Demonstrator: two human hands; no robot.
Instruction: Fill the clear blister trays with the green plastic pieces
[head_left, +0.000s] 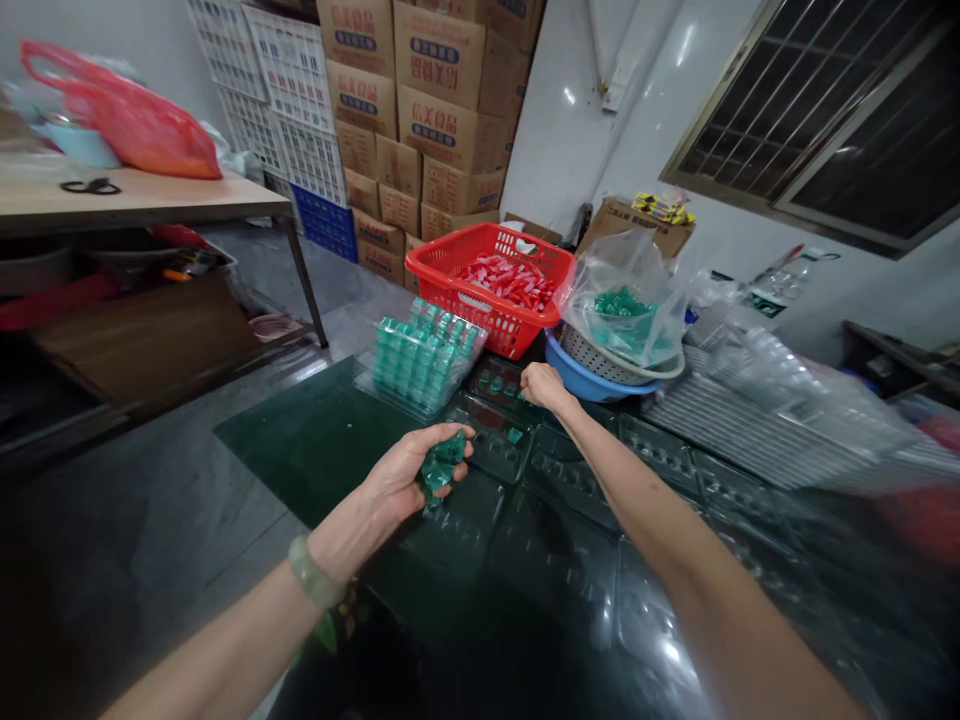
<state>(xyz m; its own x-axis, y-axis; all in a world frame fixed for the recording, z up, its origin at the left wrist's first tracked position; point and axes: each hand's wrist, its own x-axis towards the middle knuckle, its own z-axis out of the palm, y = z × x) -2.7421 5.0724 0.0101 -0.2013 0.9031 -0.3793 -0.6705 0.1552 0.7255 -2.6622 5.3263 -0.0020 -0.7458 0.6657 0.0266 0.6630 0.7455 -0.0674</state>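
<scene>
My left hand (401, 468) is cupped around several translucent green pieces (442, 460), its fingers curled about them over the dark green table top. Farther out, my right hand (544, 385) has its fingers pressed together at a clear plastic tray (480, 398). Whatever those fingers hold is hidden. Green pieces (496, 384) sit in a row of that tray's hollows. In the nearer clear tray lies a single green piece (514, 436). To the left of my right hand, clear trays filled with green pieces (416, 365) are piled up.
Behind the trays stand a red basket (450, 290) of red and white pieces and a blue basin (581, 378) under a grey colander (600, 358). More clear trays (652, 450) cover the table's right side, beside stacked plastic trays (795, 420). Cartons (442, 130) rise behind.
</scene>
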